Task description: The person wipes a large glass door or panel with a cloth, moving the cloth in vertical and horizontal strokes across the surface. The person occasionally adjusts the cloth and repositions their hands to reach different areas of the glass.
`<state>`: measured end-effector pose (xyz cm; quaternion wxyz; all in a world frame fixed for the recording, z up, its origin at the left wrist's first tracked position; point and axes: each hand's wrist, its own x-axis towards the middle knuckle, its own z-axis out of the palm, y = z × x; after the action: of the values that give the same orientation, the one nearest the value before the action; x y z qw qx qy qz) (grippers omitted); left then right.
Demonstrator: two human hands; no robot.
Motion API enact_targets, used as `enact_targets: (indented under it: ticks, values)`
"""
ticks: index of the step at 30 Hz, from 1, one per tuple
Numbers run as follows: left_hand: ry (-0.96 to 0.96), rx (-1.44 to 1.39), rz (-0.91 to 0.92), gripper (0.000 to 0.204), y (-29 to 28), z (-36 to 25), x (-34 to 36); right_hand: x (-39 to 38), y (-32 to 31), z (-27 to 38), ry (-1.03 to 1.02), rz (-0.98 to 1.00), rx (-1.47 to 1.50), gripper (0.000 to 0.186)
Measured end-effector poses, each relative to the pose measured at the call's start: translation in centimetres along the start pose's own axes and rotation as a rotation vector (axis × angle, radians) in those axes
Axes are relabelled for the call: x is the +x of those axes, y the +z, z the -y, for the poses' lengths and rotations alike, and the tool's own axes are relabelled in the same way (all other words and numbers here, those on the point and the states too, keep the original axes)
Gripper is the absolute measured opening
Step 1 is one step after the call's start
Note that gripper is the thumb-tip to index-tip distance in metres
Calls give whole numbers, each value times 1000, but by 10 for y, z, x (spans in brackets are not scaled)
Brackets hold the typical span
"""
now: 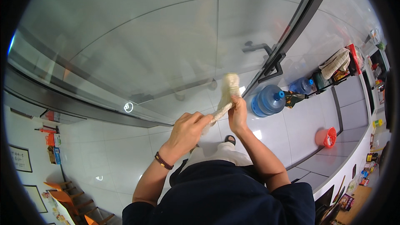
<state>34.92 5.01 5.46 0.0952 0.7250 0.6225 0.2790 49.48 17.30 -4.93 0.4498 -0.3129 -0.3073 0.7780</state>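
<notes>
A cream cloth (231, 86) is stretched and twisted between my two hands, in front of the glass door. Its upper end stands up wide and ribbed with a yellowish edge, while the middle is wrung into a thin rope. My left hand (188, 127) is closed round the lower end, its fingers wrapped over it. Higher up and to the right, my right hand (238, 114) grips the cloth below its wide end. The glass door (166, 50) fills the upper left, its dark handle (273, 67) beyond my right hand.
Blue water jugs (267, 101) stand on the floor right of my hands. A red bucket (326, 137) sits farther right by the tiled counter base (350, 135). At the lower left are orange chairs (62, 202) and framed pictures (21, 158) on the wall.
</notes>
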Motion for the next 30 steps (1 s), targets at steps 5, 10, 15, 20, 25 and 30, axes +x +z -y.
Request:
enact_targets:
  ticks: [5, 10, 15, 20, 25, 30]
  values:
    - [12, -346, -139, 13, -18, 16, 26, -21, 27, 43, 406, 462, -188, 44]
    - [-283, -596, -179, 17, -18, 29, 22, -29, 49, 62, 292, 768, -471, 66]
    - [-378, -670, -266, 44, -10, 42, 11, -28, 58, 57, 338, 682, -525, 52]
    - [-490, -1901, 188, 87, 32, 81, -42, -32, 62, 51, 458, 617, -493, 48]
    - [-419, -1704, 296, 66, 26, 59, -50, -27, 83, 59, 512, 653, -537, 46]
    - [-542, -2020, -228, 55, 12, 47, -58, -24, 100, 55, 310, 476, -757, 33]
